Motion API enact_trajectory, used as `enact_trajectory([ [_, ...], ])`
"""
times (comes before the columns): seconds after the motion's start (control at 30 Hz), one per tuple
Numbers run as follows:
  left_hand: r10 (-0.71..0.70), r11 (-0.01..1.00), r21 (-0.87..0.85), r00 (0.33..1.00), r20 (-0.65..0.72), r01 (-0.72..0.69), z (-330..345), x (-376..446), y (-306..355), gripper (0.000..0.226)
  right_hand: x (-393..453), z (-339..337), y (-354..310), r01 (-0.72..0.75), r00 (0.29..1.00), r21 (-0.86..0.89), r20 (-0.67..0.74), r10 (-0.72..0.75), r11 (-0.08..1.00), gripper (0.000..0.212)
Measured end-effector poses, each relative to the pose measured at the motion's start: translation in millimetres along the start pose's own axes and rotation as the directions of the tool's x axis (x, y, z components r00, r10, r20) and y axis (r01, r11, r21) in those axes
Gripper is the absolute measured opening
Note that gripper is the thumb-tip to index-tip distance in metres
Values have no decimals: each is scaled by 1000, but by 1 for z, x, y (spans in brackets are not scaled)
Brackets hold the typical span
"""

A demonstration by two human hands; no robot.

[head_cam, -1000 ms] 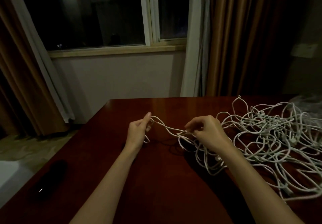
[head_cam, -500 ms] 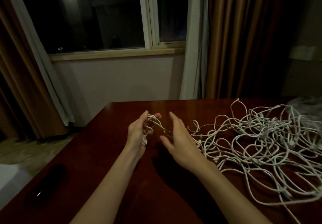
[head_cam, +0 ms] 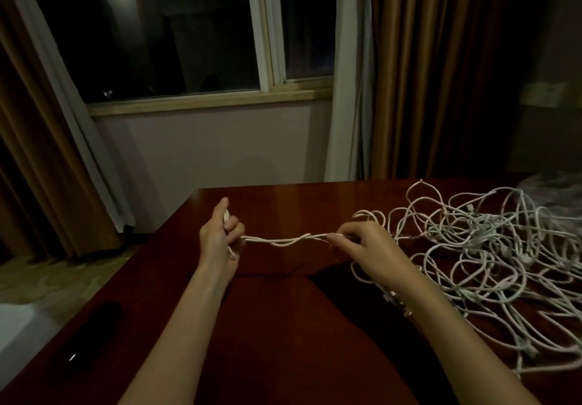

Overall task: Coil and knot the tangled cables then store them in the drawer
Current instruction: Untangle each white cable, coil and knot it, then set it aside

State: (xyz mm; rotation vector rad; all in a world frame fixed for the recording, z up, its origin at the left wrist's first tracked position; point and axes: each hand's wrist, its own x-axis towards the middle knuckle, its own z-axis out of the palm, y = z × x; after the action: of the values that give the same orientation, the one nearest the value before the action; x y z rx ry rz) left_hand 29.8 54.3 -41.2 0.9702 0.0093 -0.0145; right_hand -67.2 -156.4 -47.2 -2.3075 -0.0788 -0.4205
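A big tangle of white cables (head_cam: 485, 247) is spread over the right half of the dark red table (head_cam: 277, 326). A doubled white cable strand (head_cam: 283, 240) runs nearly straight between my two hands, just above the table. My left hand (head_cam: 220, 234) is closed around one end, with loops wound in its fingers and the thumb pointing up. My right hand (head_cam: 368, 247) pinches the other end at the left edge of the tangle. No drawer is in view.
A dark oblong object (head_cam: 91, 338) with a small light lies near the table's left edge. Past the far edge are a wall, a window (head_cam: 176, 29) and brown curtains (head_cam: 441, 70). Something pale (head_cam: 557, 187) lies at the far right.
Half a second ago my right hand was open beside the left. It has since moved right, closed on the cable and drawn the strand taut. The left hand stayed in place.
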Motion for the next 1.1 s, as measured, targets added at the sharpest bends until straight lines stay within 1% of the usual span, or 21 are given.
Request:
enact_trajectory([
  [0.03, 24, 995, 95, 1000, -2, -24, 0, 0, -2, 25, 0, -1, -1, 4, 1000, 56, 8, -5, 998, 23],
  [0.1, 57, 953, 293, 996, 64, -74, 7, -5, -10, 21, -1, 0, -5, 11, 1000, 127, 1, -11, 992, 19],
  [0.2, 51, 872, 457, 960, 274, -177, 22, -18, -22, 15, -2, 2, -9, 41, 995, 172, -98, -25, 984, 15],
  [0.27, 0, 823, 514, 904, 428, -243, 29, -27, -28, 19, -1, 4, -12, 78, 985, 168, -164, -50, 983, 14],
  [0.33, -108, 762, 571, 808, 579, -307, 34, -36, -35, 26, 0, 7, -13, 111, 976, 178, -206, -73, 978, 12],
  [0.37, -150, 737, 589, 770, 621, -331, 35, -39, -37, 33, 1, 7, -13, 115, 973, 202, -222, -69, 973, 9],
  [0.4, -170, 722, 602, 756, 632, -341, 36, -41, -39, 40, 2, 7, -12, 106, 972, 228, -230, -52, 968, 6],
  [0.43, -169, 726, 602, 763, 625, -333, 37, -41, -39, 42, 2, 6, -11, 92, 972, 252, -232, -32, 963, 3],
  [0.5, -137, 791, 555, 809, 572, -258, 37, -38, -37, 41, 3, 4, -8, 54, 976, 285, -218, 10, 957, 8],
  [0.53, -111, 830, 515, 841, 530, -215, 35, -34, -36, 43, 3, 2, -6, 36, 978, 269, -208, 22, 963, 11],
  [0.63, -24, 920, 372, 927, 374, -127, 26, -23, -30, 47, 1, -2, 0, 12, 986, 133, -166, 10, 991, 13],
  [0.7, 11, 974, 217, 971, 240, -65, 21, -17, -24, 43, 0, -5, 1, 3, 991, 112, -134, 12, 994, 13],
  [0.77, 14, 999, 34, 995, 95, -17, 17, -10, -19, 39, 0, -8, 5, 3, 988, 47, -153, 4, 999, 12],
  [0.8, 21, 1000, -14, 999, 39, -20, 15, -7, -16, 37, 0, -9, 7, 1, 983, 25, -184, 4, 1000, 12],
  [0.83, 31, 999, -11, 999, 7, -31, 13, -6, -16, 34, 0, -11, 9, -1, 976, 28, -219, 7, 1000, 11],
  [0.87, 36, 999, 38, 999, 2, -36, 13, -7, -17, 31, -1, -11, 9, 2, 969, 39, -247, 8, 999, 11],
  [0.9, 31, 994, 108, 999, 33, -34, 14, -9, -21, 28, -1, -11, 9, 12, 965, 43, -263, 0, 999, 10],
  [0.93, 14, 983, 180, 995, 99, -32, 17, -14, -25, 30, -1, -9, 7, 29, 964, 36, -266, -18, 999, 10],
  [1.0, -23, 946, 317, 964, 265, -65, 27, -24, -35, 54, 0, -2, 2, 74, 967, 6, -244, -70, 997, 10],
  [1.03, -40, 922, 374, 940, 339, -96, 31, -28, -40, 60, 1, 1, -1, 100, 969, -19, -226, -102, 995, 10],
  [1.1, -77, 875, 457, 885, 459, -161, 39, -37, -47, 52, 1, 8, -6, 158, 965, -78, -199, -171, 984, 7],
])
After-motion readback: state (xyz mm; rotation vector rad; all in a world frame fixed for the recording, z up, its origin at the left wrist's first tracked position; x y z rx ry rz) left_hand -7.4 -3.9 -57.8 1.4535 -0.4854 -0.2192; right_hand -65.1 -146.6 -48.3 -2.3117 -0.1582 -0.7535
